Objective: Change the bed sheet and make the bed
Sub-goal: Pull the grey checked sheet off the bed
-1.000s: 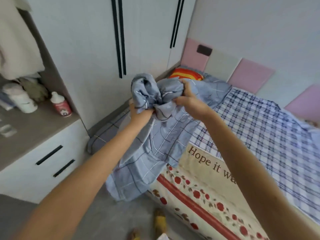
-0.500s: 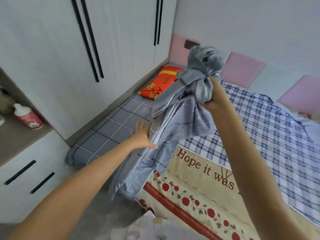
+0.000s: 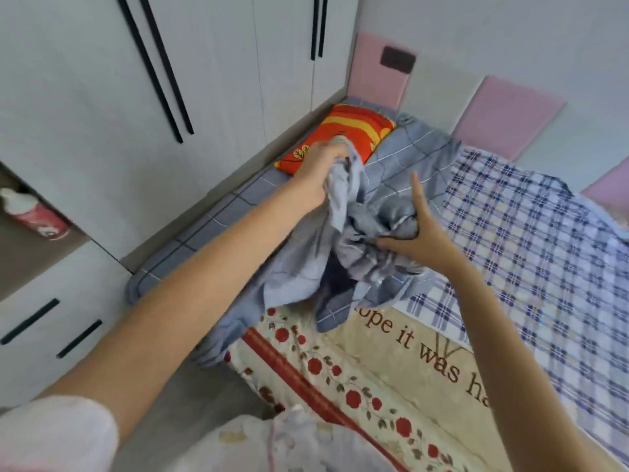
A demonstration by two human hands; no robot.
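1. Bed [image 3: 384, 376]: floral mattress edge bare, blue-checked sheet [image 3: 531, 253] across the far side.
2. Grey-blue sheet [image 3: 360, 264]: bunched over the bed's near corner, one tail hanging off.
3. Orange pillow [image 3: 343, 131]: beside the wardrobe.
4. Left hand [image 3: 318, 178] clenches the bundle's top. Right hand [image 3: 420, 236] is spread, thumb and forefinger pressing the bundle.

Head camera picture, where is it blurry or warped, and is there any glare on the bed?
In the head view, the left hand gripping the grey sheet is smeared by motion, mostly at the fingers; the right hand looks sharper. The wardrobe lines lean and bow from the wide lens. Light is soft and even, with no glare on the bed.
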